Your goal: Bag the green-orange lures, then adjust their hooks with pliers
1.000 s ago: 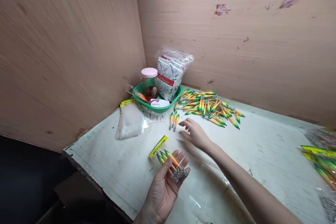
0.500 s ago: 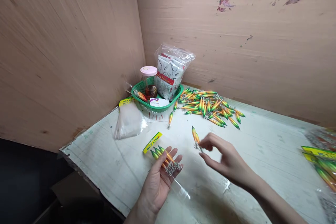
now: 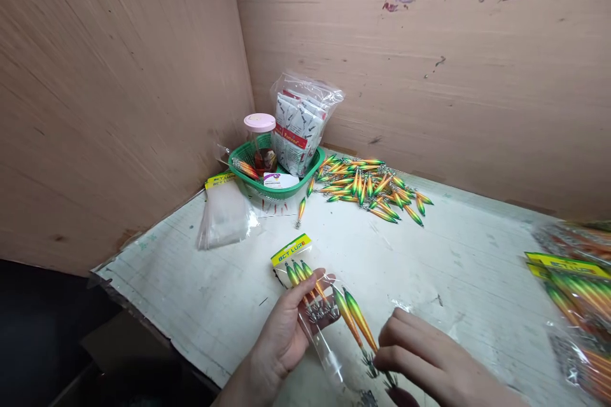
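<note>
My left hand [image 3: 281, 331] grips a clear plastic bag [image 3: 329, 356] with a yellow "BCT LURE" header [image 3: 291, 249], thumb on top and fingers beneath. Several green-to-orange squid jigs [image 3: 305, 283] lie side by side inside it, hooks toward the bag's lower end. Close to the right of the bag, my right hand [image 3: 434, 359] is closed on two more squid jigs [image 3: 356, 321] near their hook ends, green tips pointing up and left. Its fingertips are partly hidden at the bottom of the view.
A heap of squid jigs [image 3: 367, 187] lies at the back, with one loose jig [image 3: 300, 211] left of it. A green basket [image 3: 279, 192] holds a pink-lidded jar [image 3: 261, 143] and packets [image 3: 298, 130]. Flat bags [image 3: 224, 216] lie to its left; filled bags [image 3: 573, 299] lie far right.
My right hand has come down and toward the bag with the jigs, which now show as two beside it. The bag in my left hand has turned more upright. The view has shifted slightly right.
</note>
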The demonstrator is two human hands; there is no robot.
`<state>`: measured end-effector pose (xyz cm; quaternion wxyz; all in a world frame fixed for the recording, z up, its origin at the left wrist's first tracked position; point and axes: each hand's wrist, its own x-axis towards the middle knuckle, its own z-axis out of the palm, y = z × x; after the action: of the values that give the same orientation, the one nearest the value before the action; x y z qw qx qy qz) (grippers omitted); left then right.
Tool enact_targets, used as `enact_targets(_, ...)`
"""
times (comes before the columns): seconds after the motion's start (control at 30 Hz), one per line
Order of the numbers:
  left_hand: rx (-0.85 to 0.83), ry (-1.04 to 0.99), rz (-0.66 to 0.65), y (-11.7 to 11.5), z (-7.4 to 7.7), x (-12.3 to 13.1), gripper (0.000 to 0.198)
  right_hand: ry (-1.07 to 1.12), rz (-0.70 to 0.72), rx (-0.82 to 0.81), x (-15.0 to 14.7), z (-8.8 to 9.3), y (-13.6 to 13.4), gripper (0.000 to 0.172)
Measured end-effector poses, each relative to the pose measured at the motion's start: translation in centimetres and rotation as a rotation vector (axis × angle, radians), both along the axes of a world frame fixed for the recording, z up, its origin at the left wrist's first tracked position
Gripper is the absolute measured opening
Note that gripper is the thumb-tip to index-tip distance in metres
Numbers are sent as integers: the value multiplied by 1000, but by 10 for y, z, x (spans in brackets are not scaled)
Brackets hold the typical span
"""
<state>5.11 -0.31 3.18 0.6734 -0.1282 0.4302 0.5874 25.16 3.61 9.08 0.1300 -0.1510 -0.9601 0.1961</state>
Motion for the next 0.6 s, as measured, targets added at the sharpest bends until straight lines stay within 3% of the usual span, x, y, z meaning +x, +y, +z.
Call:
enact_targets(0.2,45,22,-44,-5,-7,9,10,112,-47,186,-12,-17,3,21)
enact_targets(0.43,54,57,-110,-7,-7,13,14,250,-177,208,-4,-36,-4,22)
enact_targets(0.6,58,160,-269,-8,-7,14,20,297,-267,130,-1,-53,-5,20)
